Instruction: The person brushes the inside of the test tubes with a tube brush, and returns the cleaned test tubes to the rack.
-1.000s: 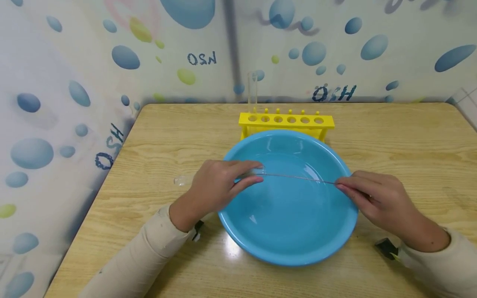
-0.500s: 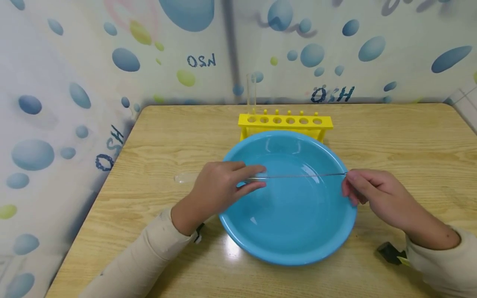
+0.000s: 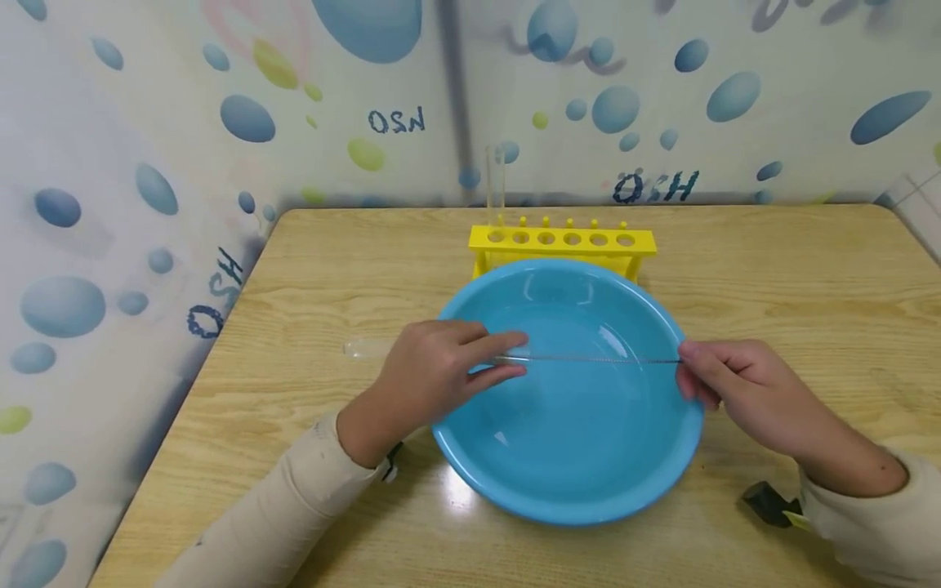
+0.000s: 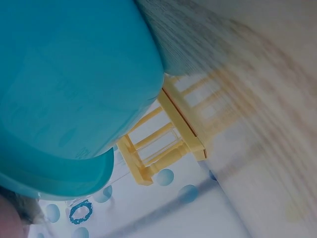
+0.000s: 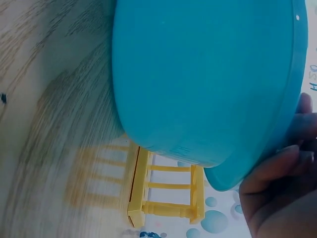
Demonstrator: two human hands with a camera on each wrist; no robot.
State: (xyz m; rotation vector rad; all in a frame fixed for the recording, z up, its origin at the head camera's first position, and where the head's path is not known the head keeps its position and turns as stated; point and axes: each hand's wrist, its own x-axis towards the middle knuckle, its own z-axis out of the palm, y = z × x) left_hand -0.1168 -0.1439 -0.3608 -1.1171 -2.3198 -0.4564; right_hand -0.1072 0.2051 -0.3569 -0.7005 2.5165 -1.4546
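Observation:
In the head view my left hand [image 3: 434, 367] holds a clear glass test tube [image 3: 362, 349] lying sideways. The tube's rounded end sticks out to the left, and its mouth shows between thumb and fingers over the basin. From that mouth runs the thin twisted-wire handle of a test tube brush [image 3: 588, 359]; the brush head is hidden. My right hand [image 3: 742, 396] pinches the handle's far end between thumb and fingers, at the right rim of the blue basin [image 3: 581, 457]. In the right wrist view, curled fingers [image 5: 270, 178] show beside the basin's rim.
Behind the basin stands a yellow test tube rack [image 3: 562, 239], with an upright glass tube [image 3: 496, 184] in its leftmost hole. Everything rests on a wooden table [image 3: 331, 278], backed by a wall [image 3: 220, 49] with painted bubbles.
My right hand has shifted slightly right and turned, changing its hold on the wire's end. The wire's right end rose, then came down again. My left hand has barely moved.

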